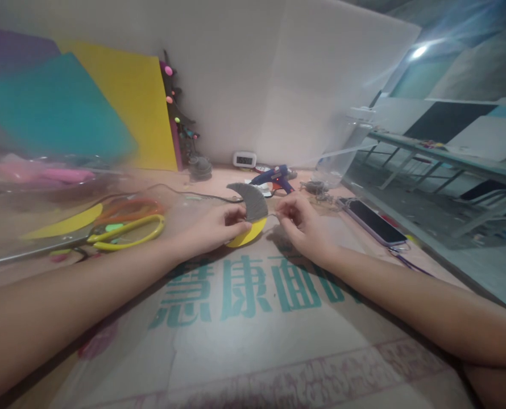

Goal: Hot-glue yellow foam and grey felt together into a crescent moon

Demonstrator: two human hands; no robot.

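Observation:
A crescent-shaped piece has its upper part covered in dark grey cord wound in close rows [255, 201], while its lower part [253, 234] is bare yellow. My left hand [229, 224] pinches this crescent by its inner side, thumb in front. A short stretch of grey cord [272, 215] runs from the crescent to my right hand [298, 218], whose thumb and fingers are closed on it. Just behind the crescent lies a blue glue gun [274, 177] with a small red light.
Scissors with yellow and orange handles [127, 236] and a yellow paper crescent [65, 221] lie at left. A phone [374, 221] rests at right near the table edge. Behind stand a white digital clock [244, 159], coloured sheets [125, 102] and a clear plastic container [342, 147].

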